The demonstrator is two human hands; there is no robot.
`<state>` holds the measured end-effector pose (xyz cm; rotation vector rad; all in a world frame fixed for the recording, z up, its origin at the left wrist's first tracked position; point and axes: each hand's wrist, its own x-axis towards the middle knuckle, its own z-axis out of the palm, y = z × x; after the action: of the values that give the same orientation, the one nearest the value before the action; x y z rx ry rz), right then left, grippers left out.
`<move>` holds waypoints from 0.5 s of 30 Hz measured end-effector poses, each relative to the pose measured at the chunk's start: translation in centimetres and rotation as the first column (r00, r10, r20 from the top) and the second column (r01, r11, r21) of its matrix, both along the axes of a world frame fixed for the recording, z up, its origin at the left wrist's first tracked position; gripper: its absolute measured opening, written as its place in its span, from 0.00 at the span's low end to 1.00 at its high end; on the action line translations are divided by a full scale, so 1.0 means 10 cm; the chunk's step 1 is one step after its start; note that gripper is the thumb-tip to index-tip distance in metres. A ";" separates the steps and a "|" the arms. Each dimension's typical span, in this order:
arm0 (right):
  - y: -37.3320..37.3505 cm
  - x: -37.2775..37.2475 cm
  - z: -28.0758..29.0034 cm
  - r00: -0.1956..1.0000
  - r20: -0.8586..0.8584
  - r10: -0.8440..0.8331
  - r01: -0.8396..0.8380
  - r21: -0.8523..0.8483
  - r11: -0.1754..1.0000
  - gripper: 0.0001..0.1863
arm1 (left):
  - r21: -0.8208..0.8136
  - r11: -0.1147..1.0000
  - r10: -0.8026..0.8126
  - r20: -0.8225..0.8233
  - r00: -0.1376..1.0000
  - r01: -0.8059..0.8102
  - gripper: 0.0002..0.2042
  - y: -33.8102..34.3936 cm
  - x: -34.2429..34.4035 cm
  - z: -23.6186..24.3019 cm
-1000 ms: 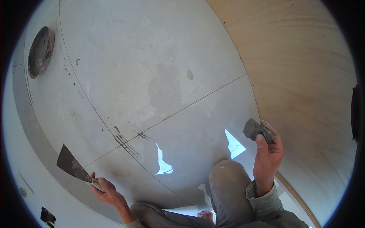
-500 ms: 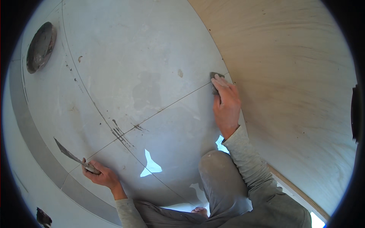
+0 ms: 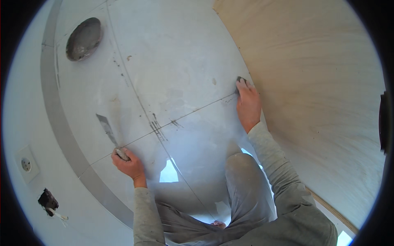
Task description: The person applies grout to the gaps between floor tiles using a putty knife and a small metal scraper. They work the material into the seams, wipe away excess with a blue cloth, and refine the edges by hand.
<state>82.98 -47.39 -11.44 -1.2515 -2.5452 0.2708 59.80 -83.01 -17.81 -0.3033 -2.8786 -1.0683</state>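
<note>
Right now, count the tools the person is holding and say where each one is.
2. A putty knife in the left hand, its blade over the tiled floor. A small dark tool, mostly hidden under the right hand, pressed at the tile joint beside the plywood sheet.

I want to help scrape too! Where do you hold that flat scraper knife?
Probably by the short handle end, as the left hand does now, coming from below the putty knife. Its thin, wide blade points up and away over the floor tiles, so fingers stay off it.

Putty knife (image 3: 107, 130) lies left, sponge (image 3: 240, 80) right, on the floor (image 3: 176, 61).
</note>
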 end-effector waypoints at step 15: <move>-0.13 -0.04 0.41 0.995 -0.101 0.012 -0.011 0.010 1.000 0.19 | -0.122 0.990 -0.074 -0.077 0.994 0.064 0.15 0.03 -0.06 0.10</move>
<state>82.61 -48.66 -7.31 -1.1894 -2.4656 0.3162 59.18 -82.76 -16.83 -0.4446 -2.8836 -0.8730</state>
